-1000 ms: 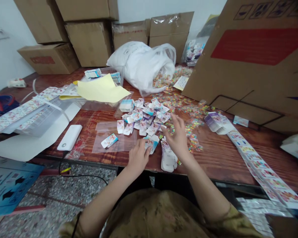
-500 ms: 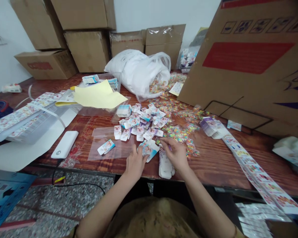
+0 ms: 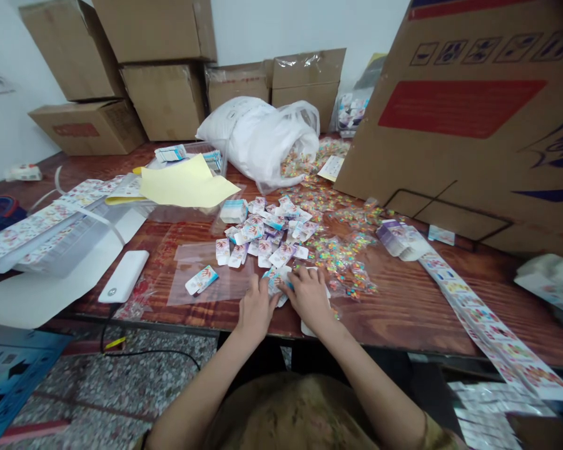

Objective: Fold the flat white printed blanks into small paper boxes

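A small white-and-blue printed carton point(image 3: 274, 275) lies near the table's front edge between my hands. My left hand point(image 3: 254, 307) grips its left side with bent fingers. From the right, my right hand point(image 3: 310, 299) reaches over with its fingertips on the same carton. Partly covered by that hand is a stack of flat pale cartons point(image 3: 306, 329). Just beyond my fingers sits a heap of small printed cartons point(image 3: 265, 232). Small clear packets of colourful beads point(image 3: 347, 262) spread to the right. One more carton point(image 3: 201, 280) rests on a clear plastic sheet point(image 3: 178, 290) at the left.
A white sack point(image 3: 248, 134) spills packets at the back. Large cardboard box point(image 3: 450, 150) leans at right, beside a strip of printed cards point(image 3: 469, 312). A white power bank point(image 3: 124, 276), yellow paper point(image 3: 182, 181) and printed sheets point(image 3: 42, 219) lie left. Brown boxes point(image 3: 164, 100) stand behind.
My right hand has moved left from above the stack of flat cartons onto the carton in my left hand. My left hand has hardly moved. The view has shifted slightly.
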Action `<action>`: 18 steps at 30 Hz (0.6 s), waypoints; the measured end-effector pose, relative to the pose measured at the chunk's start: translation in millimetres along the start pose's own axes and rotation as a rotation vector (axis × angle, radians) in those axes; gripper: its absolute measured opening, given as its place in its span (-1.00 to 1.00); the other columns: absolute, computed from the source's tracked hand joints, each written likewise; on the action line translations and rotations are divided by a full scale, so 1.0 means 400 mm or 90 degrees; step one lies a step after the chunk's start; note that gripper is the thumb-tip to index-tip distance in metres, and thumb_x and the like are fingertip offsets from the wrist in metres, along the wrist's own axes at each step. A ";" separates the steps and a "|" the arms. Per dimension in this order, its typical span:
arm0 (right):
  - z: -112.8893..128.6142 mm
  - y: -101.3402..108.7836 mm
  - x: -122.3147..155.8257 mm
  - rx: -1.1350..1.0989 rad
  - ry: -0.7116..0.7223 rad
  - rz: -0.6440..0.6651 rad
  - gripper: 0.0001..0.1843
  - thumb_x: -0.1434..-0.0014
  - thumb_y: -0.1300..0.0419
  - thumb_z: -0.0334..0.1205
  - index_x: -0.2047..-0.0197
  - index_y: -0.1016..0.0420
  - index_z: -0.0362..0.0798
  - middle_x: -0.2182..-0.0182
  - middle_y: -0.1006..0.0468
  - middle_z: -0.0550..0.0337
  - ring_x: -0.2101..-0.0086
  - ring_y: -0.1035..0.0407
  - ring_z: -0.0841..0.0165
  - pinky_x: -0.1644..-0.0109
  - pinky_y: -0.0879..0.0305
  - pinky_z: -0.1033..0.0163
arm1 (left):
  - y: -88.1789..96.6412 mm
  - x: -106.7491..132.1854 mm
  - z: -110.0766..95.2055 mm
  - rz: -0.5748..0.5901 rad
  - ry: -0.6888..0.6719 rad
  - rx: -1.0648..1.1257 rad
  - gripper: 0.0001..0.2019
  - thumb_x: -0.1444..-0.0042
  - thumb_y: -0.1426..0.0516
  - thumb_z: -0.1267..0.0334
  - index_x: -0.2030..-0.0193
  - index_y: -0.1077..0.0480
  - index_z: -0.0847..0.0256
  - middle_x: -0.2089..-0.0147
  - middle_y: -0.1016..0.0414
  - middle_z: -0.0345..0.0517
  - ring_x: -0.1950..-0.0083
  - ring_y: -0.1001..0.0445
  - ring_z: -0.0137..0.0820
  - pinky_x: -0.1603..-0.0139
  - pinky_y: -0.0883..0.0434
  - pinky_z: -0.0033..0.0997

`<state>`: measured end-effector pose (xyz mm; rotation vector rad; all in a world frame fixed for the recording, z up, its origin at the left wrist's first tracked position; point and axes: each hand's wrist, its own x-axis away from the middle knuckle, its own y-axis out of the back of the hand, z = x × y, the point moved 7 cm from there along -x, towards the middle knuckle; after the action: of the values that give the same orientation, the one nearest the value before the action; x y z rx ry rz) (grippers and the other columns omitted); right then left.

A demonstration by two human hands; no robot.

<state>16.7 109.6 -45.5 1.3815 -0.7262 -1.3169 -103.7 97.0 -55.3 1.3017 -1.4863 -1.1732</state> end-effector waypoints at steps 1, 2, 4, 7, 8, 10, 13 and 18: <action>-0.005 0.006 -0.004 -0.020 0.003 -0.002 -0.65 -0.32 -0.08 -0.03 0.19 -0.60 -0.07 0.21 -0.55 -0.07 0.16 -0.37 0.05 -0.03 -0.22 -0.12 | -0.003 0.000 0.001 0.000 -0.001 -0.004 -0.65 -0.29 -0.03 0.10 -0.13 -0.27 0.21 -0.05 -0.33 0.11 0.15 -0.57 -0.18 0.33 -0.46 -0.32; -0.015 0.015 -0.011 -0.050 0.003 -0.009 -0.66 -0.32 -0.08 -0.03 0.19 -0.60 -0.06 0.23 -0.55 -0.06 0.17 -0.38 0.07 -0.01 -0.24 -0.08 | -0.006 0.001 0.002 -0.002 -0.002 -0.007 -0.65 -0.29 -0.03 0.09 -0.12 -0.27 0.22 -0.05 -0.33 0.11 0.15 -0.57 -0.18 0.34 -0.46 -0.32; -0.054 0.042 -0.036 -0.137 -0.020 -0.045 -0.65 -0.32 -0.07 -0.03 0.14 -0.58 -0.07 0.26 -0.55 -0.02 0.20 -0.41 0.13 0.04 -0.28 0.02 | -0.011 0.003 0.004 -0.010 -0.007 -0.014 -0.65 -0.30 -0.02 0.08 -0.12 -0.28 0.22 -0.05 -0.34 0.12 0.15 -0.57 -0.17 0.33 -0.46 -0.31; -0.146 0.085 -0.094 -0.257 -0.132 -0.134 -0.55 -0.31 -0.04 0.09 0.03 -0.51 -0.09 0.25 -0.56 -0.01 0.25 -0.44 0.18 0.14 -0.30 0.13 | -0.013 0.007 0.006 -0.029 -0.013 -0.021 -0.65 -0.30 -0.01 0.07 -0.11 -0.29 0.21 -0.06 -0.34 0.13 0.15 -0.56 -0.18 0.32 -0.46 -0.31; -0.174 0.090 -0.118 -0.281 -0.180 -0.147 -0.49 -0.29 -0.03 0.14 -0.03 -0.46 -0.10 0.26 -0.57 0.00 0.28 -0.45 0.18 0.17 -0.30 0.14 | -0.012 0.008 0.006 -0.034 -0.015 -0.020 -0.66 -0.30 -0.01 0.07 -0.10 -0.30 0.21 -0.06 -0.34 0.14 0.15 -0.56 -0.18 0.32 -0.46 -0.31; -0.208 0.076 -0.168 -0.294 -0.266 -0.117 -0.32 -0.23 -0.07 0.22 -0.18 -0.31 -0.14 0.29 -0.60 0.00 0.31 -0.48 0.14 0.23 -0.29 0.14 | -0.010 0.010 0.005 -0.041 -0.018 -0.016 -0.66 -0.30 0.00 0.06 -0.09 -0.30 0.21 -0.05 -0.35 0.14 0.15 -0.56 -0.18 0.33 -0.46 -0.31; -0.200 0.039 -0.235 -0.257 -0.309 -0.043 -0.13 -0.13 -0.16 0.25 -0.29 -0.14 -0.21 0.27 -0.61 -0.08 0.24 -0.51 0.03 0.23 -0.29 0.13 | -0.008 0.012 0.005 -0.049 -0.023 -0.012 -0.66 -0.31 0.01 0.07 -0.11 -0.30 0.22 -0.06 -0.36 0.14 0.15 -0.56 -0.19 0.31 -0.47 -0.32; -0.170 0.012 -0.274 -0.184 -0.311 0.014 -0.38 -0.20 -0.13 -0.03 -0.23 -0.21 -0.21 0.27 -0.62 -0.13 0.22 -0.52 0.01 0.19 -0.31 0.11 | -0.008 0.021 0.017 -0.079 -0.027 0.048 -0.63 -0.32 0.01 0.07 -0.14 -0.30 0.21 -0.08 -0.38 0.13 0.14 -0.57 -0.19 0.30 -0.46 -0.32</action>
<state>59.3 228.1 -16.4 0.8237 -0.8275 -1.6919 -110.4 89.6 -60.0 1.4455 -1.5107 -1.2404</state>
